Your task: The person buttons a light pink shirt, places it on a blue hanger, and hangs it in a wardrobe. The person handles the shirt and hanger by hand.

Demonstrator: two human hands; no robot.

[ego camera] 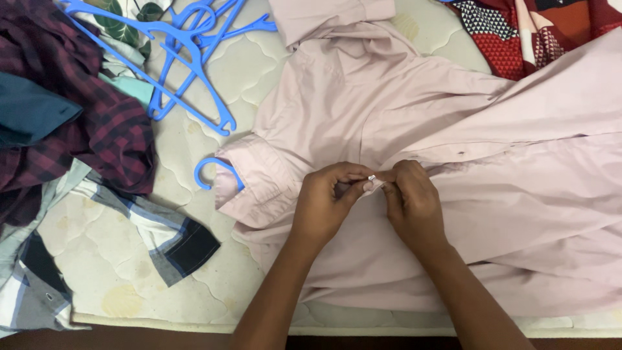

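A pale pink shirt (pixel 402 97) lies spread on a quilted mattress (pixel 214 71), its collar to the left with a blue hanger hook (pixel 210 165) sticking out of it. My left hand (pixel 327 201) and my right hand (pixel 411 201) meet at the shirt's front placket, just below the collar. Both pinch the pink fabric between thumb and fingers. A small button (pixel 372 177) shows between the fingertips of the left hand. My forearms come up from the bottom edge over the shirt's lower half.
Several blue plastic hangers (pixel 188 45) lie at the top left. A dark plaid shirt (pixel 84 110) and a blue-and-white checked shirt (pixel 129 220) are heaped at the left. A red patterned cloth (pixel 538 29) sits at the top right. The mattress edge runs along the bottom.
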